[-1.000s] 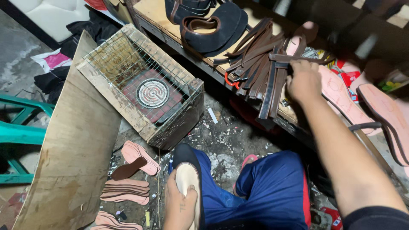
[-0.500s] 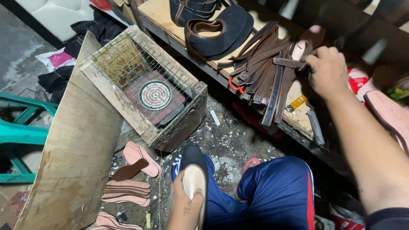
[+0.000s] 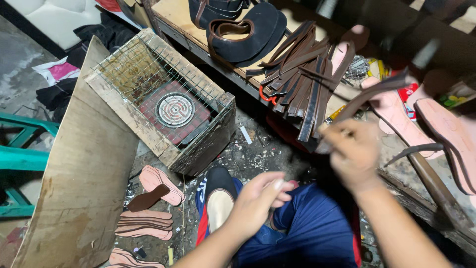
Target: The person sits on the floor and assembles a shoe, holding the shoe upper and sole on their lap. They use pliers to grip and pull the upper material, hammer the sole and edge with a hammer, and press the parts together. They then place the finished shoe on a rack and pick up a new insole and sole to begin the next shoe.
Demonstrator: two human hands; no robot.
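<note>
Right hand grips a dark brown strap; left hand rests by a black shoe on the lap.

The right hand (image 3: 354, 156), blurred, is closed around one end of a dark brown strap (image 3: 377, 92), which runs up and to the right from the fist, just right of the bundle of dark straps (image 3: 302, 74) hanging over the workbench (image 3: 171, 15) edge. The left hand (image 3: 258, 201) sits below and left of that bundle, fingers curled loosely and holding nothing I can make out; just left of it, touching or nearly so, lies the black shoe (image 3: 218, 196) with its pale insole up. Farther left of the bundle stands a wire-caged heater box (image 3: 163, 101), with pink insoles (image 3: 148, 206) on the floor beneath it.
</note>
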